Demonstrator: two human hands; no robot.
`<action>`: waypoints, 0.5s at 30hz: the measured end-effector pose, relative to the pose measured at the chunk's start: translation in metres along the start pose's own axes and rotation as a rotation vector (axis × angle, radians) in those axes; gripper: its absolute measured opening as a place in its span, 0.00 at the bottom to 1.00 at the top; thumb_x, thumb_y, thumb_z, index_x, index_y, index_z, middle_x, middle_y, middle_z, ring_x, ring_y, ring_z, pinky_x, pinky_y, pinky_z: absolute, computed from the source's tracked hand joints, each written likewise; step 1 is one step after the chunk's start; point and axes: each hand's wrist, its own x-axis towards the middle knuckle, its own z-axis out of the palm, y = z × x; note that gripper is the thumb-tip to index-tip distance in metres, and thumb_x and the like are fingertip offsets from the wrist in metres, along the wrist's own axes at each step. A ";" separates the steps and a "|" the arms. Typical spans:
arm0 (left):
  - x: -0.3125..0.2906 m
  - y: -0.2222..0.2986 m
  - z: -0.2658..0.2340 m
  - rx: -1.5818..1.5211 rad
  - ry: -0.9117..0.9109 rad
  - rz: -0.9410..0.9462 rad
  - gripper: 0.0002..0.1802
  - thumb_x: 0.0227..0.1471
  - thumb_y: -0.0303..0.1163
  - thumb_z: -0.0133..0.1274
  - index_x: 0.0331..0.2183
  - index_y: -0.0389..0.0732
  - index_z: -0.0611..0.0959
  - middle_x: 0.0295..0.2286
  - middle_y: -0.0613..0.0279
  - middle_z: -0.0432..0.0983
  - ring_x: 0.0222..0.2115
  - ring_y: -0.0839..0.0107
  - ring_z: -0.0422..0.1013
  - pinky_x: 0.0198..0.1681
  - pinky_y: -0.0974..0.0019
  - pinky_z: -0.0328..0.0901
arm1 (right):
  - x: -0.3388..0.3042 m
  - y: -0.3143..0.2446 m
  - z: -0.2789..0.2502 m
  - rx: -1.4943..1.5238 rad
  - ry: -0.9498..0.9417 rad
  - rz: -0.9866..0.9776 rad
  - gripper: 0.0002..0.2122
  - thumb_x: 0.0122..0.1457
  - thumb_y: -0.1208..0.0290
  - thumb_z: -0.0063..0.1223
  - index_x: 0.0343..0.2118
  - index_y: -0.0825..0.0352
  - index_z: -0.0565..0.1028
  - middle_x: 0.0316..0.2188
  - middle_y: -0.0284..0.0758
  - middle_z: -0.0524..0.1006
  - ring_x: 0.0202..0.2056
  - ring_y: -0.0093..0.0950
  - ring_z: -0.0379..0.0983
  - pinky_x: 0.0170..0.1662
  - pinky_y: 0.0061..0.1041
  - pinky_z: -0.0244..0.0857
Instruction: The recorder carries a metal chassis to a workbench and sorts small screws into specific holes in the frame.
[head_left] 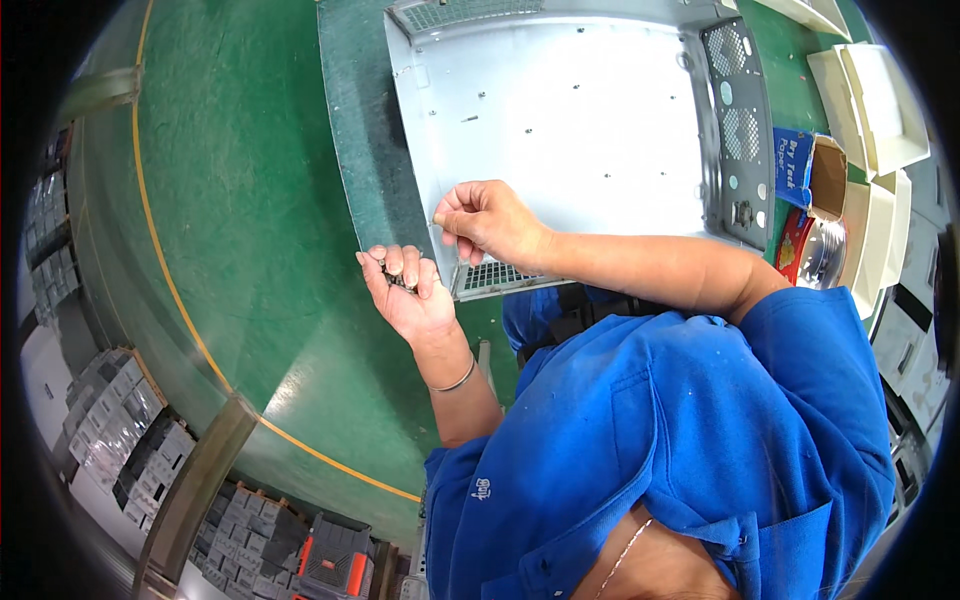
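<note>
the green floor (250,200) spreads at nine o'clock. at twelve, in front of me, lies a big open metal case (560,150), its pale inside facing up. white trays (885,110) sit at two o'clock, with a blue box (793,168) between them and the case. my right hand (490,222) is over the case's eight o'clock edge, thumb and fingertips pinched together; i cannot tell whether anything is between them. my left hand (412,295), at eight o'clock from it, curls around some small dark pieces (397,282).
</note>
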 end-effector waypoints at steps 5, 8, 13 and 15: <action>0.001 -0.001 0.000 0.027 -0.001 0.023 0.14 0.55 0.38 0.37 0.27 0.38 0.70 0.16 0.66 0.61 0.14 0.77 0.54 0.08 0.77 0.48 | 0.002 0.001 0.006 -0.022 0.036 0.053 0.10 0.54 0.69 0.43 0.21 0.69 0.68 0.13 0.31 0.69 0.12 0.18 0.63 0.14 0.18 0.59; 0.001 -0.002 0.003 0.033 0.018 0.035 0.14 0.55 0.38 0.37 0.26 0.39 0.69 0.16 0.66 0.60 0.14 0.78 0.54 0.08 0.77 0.48 | 0.001 -0.003 0.009 -0.023 0.036 0.125 0.12 0.56 0.65 0.41 0.22 0.68 0.67 0.13 0.29 0.68 0.12 0.16 0.62 0.14 0.15 0.57; -0.001 -0.003 0.006 0.048 0.066 0.063 0.14 0.55 0.38 0.37 0.25 0.39 0.69 0.16 0.66 0.60 0.13 0.78 0.54 0.08 0.78 0.48 | -0.003 -0.001 0.009 0.003 0.022 0.074 0.12 0.56 0.64 0.40 0.22 0.66 0.67 0.14 0.29 0.68 0.13 0.16 0.62 0.14 0.14 0.57; -0.001 -0.003 0.005 0.043 0.074 0.065 0.14 0.55 0.38 0.37 0.25 0.38 0.69 0.16 0.66 0.60 0.13 0.78 0.54 0.08 0.78 0.48 | -0.006 0.000 0.009 -0.031 0.017 0.019 0.11 0.56 0.64 0.40 0.23 0.66 0.67 0.15 0.30 0.68 0.14 0.16 0.63 0.14 0.14 0.56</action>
